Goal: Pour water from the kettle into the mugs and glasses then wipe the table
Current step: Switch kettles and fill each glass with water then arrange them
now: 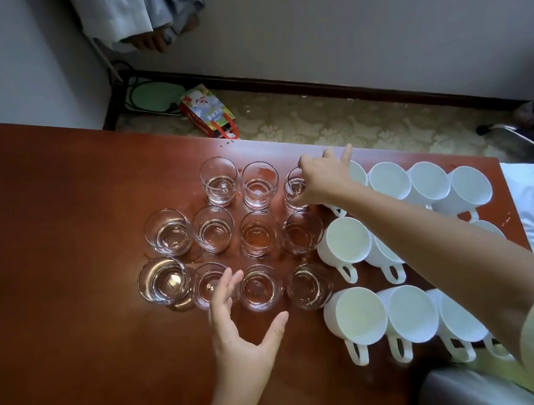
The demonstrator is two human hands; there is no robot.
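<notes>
Right hand (319,179) pinches back-row glass (295,188) beside mugs (347,242); left hand (241,341) open, empty. Risk: knocking crowded neighbours, spilling onto worktop (55,234).

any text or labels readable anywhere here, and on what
Paper gift bag on the floor beyond the table: printed characters on a green patch, too blurred and upside down to read.
Glasses: no markings visible.
White mugs: no print visible.
Nothing else carries text.
</notes>
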